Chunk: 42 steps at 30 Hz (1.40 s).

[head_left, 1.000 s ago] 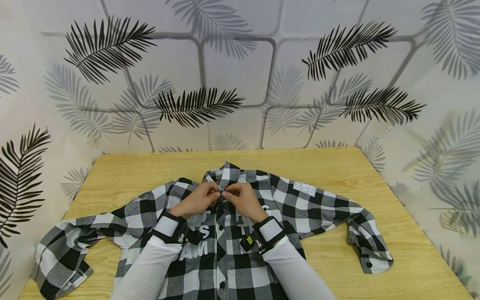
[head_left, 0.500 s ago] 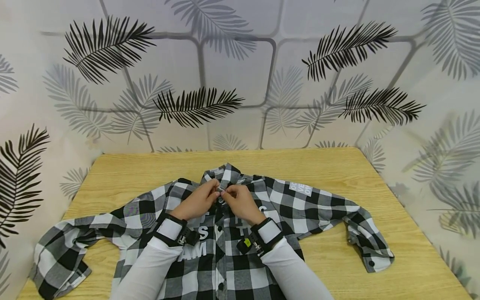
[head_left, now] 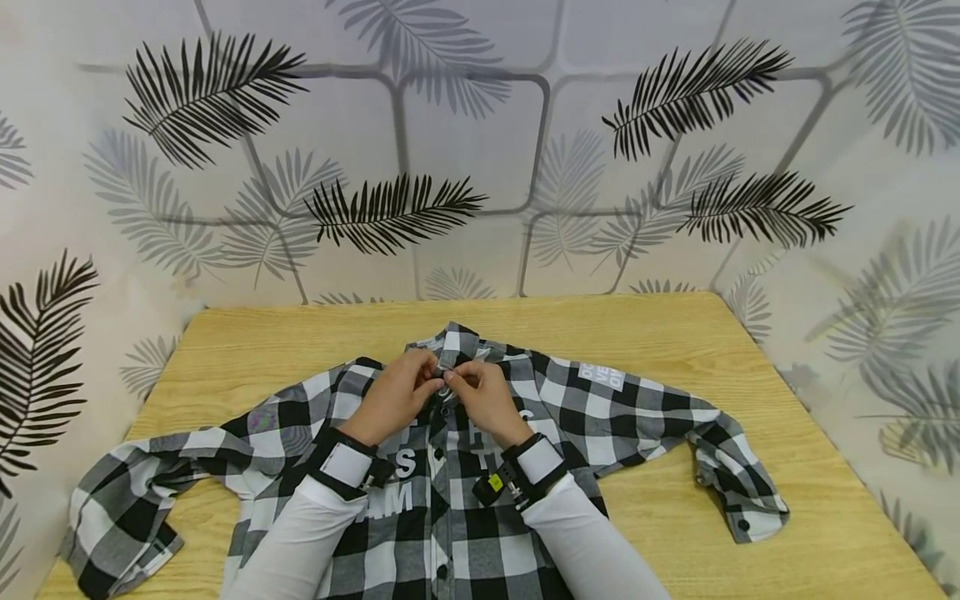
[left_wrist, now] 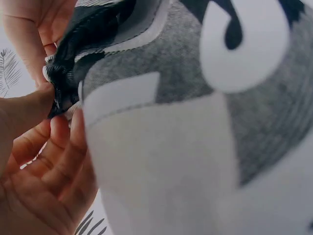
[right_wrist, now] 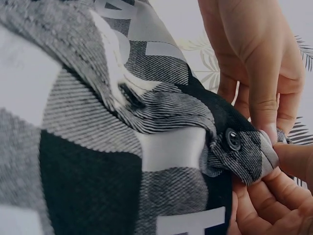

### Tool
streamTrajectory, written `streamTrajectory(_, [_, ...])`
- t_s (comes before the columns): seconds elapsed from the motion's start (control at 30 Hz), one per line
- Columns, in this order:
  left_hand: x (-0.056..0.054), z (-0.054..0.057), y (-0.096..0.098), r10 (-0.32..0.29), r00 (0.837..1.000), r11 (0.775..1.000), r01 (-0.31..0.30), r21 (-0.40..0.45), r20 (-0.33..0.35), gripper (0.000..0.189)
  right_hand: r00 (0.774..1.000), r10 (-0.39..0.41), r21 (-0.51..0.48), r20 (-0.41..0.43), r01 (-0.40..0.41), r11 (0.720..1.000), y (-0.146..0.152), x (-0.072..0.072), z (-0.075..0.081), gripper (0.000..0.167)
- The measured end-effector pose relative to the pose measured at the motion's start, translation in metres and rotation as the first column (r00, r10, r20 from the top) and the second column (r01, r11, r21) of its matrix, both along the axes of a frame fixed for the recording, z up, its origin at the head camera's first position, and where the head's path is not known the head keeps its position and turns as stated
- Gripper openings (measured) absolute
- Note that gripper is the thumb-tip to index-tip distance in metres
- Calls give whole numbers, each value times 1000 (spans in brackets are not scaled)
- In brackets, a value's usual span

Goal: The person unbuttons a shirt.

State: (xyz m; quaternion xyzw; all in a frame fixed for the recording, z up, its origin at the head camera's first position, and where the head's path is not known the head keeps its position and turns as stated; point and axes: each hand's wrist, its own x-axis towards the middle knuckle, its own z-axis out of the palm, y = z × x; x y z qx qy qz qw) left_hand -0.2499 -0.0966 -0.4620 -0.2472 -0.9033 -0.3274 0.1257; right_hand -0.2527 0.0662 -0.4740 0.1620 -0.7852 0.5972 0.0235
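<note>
A black, white and grey checked shirt [head_left: 487, 517] with white printed letters lies face up, collar [head_left: 456, 340] away from me. Just below the collar, my left hand [head_left: 397, 398] and right hand [head_left: 489, 404] meet at the front placket, thumbs nearly touching. Both pinch the same small bit of cloth between thumb and fingers. In the right wrist view, a dark button [right_wrist: 233, 139] shows on the strip beside the pinching fingertips, and a dark slit like a buttonhole [right_wrist: 131, 95] lies farther along the cloth. Whether a button sits between the fingertips is hidden.
Under the shirt is a light wood-grain table [head_left: 600, 325]. A leaf-patterned wall covering [head_left: 480, 142] rises behind and beside it. The left sleeve [head_left: 127, 508] and right sleeve [head_left: 738, 475] spread outward, bent. Each wrist wears a strapped camera [head_left: 491, 487].
My hands stay pinching at the placket, shifting slightly up toward the collar. The left hand has turned over the cloth a little. The right-side sleeve and shoulder have moved slightly left.
</note>
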Motion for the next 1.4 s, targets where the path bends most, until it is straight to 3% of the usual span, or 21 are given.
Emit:
streamTrajectory(0.17, [0,0,0,49,998,999,-49,-10,-48,9,999,30,28,-34,-29,999,0,0,1,16])
streamTrajectory(0.47, [2,-1,0,102,993,994,-104,-36,-60,7,997,73,95,-37,-69,993,1,3,4,13])
streamTrajectory(0.6, [3,0,0,119,991,992,-121,-39,-63,5,996,76,181,-45,-67,981,1,4,5,18])
streamTrajectory(0.73, [2,3,0,117,992,993,-117,-1,-48,5,996,51,313,-76,-25,950,2,6,7,18])
streamTrajectory(0.87, [1,6,-1,83,997,993,-84,81,8,5,995,33,358,-91,2,934,4,7,10,7])
streamTrajectory(1.03, [3,11,-2,-8,994,991,-7,137,111,11,997,48,221,-62,-33,975,7,6,14,6])
streamTrajectory(1.13, [5,14,-1,-70,976,995,53,90,207,15,998,60,89,-25,-57,994,9,6,19,9])
streamTrajectory(1.23, [9,17,-1,-112,955,994,112,15,276,14,997,74,5,13,-74,997,11,14,35,12])
streamTrajectory(1.33, [12,19,-1,-130,947,989,145,-31,293,10,996,90,-20,25,-89,996,12,19,42,13])
streamTrajectory(1.4, [14,19,-2,-136,946,987,156,-46,293,9,996,91,15,4,-91,996,11,18,39,13])
